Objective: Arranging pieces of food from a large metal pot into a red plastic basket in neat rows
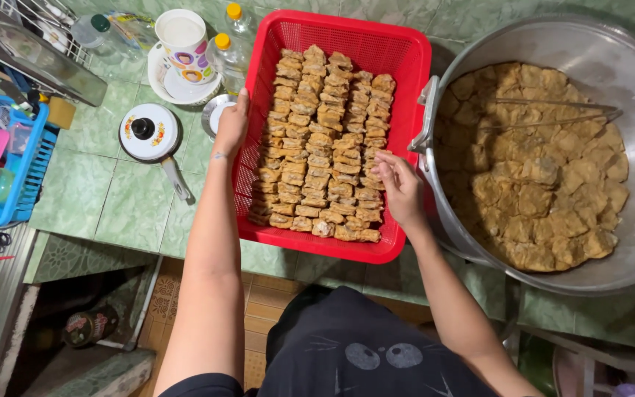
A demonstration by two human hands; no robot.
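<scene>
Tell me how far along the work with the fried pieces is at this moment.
Done: four neat rows of fried pieces fill the red basket. In hand: left hand grips the basket rim; right hand touches the rightmost row. Left: many pieces remain in the metal pot.

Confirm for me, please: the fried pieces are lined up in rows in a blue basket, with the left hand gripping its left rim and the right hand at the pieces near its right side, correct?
Not quite: the head view shows the basket is red, not blue. The rest holds: fried pieces lie in rows inside it, the left hand grips its left rim, and the right hand is at the pieces near its right side.
</scene>
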